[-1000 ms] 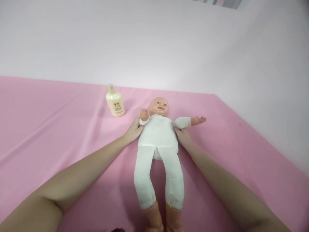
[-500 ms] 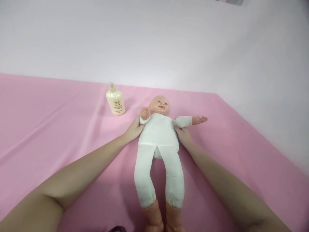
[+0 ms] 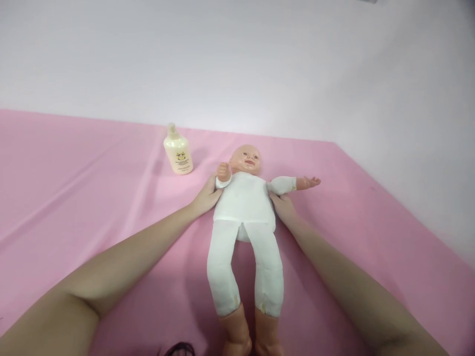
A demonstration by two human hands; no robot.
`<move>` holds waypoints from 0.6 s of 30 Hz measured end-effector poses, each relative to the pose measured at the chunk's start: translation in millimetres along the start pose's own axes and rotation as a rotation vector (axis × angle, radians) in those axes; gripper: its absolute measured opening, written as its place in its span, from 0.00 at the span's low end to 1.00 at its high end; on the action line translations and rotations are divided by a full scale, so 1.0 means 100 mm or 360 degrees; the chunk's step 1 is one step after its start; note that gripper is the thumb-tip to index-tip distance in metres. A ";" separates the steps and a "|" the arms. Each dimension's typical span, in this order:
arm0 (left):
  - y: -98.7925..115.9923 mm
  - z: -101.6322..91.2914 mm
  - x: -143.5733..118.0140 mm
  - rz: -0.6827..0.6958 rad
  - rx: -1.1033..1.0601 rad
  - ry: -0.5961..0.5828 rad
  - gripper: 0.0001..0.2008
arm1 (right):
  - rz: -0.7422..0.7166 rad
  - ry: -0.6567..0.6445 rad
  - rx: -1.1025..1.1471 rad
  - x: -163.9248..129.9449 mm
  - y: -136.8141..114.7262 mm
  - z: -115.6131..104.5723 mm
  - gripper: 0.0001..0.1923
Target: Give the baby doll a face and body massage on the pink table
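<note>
Baby doll point(image 3: 243, 207) flat on its back on the pink-covered bench point(image 3: 92, 207), long axis running near-to-far: feet toward me at the bottom edge, head at the far end, face up. My left hand point(image 3: 208, 198) and right hand point(image 3: 284, 207) are pressed flat against either side of its white torso, cupping it, fingers not clenched. Doll's one arm sticks out right. Cream lotion bottle point(image 3: 178, 151) stands upright just beyond, left of the head.
</note>
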State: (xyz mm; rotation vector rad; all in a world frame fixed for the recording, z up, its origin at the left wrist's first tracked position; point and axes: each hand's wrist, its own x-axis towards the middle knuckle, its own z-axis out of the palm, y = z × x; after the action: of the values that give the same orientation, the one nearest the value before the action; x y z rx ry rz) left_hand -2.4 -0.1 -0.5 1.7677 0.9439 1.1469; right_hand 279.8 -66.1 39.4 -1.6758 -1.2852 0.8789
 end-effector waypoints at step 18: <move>0.05 0.01 0.01 0.0038 -0.0011 0.0011 0.25 | 0.0014 -0.0002 -0.0045 -0.01 -0.02 0.00 0.20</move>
State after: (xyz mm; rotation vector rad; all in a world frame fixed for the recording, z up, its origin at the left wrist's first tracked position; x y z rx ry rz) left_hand -0.5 -1.2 4.2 1.7754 0.9240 1.1705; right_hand 278.9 -66.4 41.4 -1.7046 -1.2975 0.8707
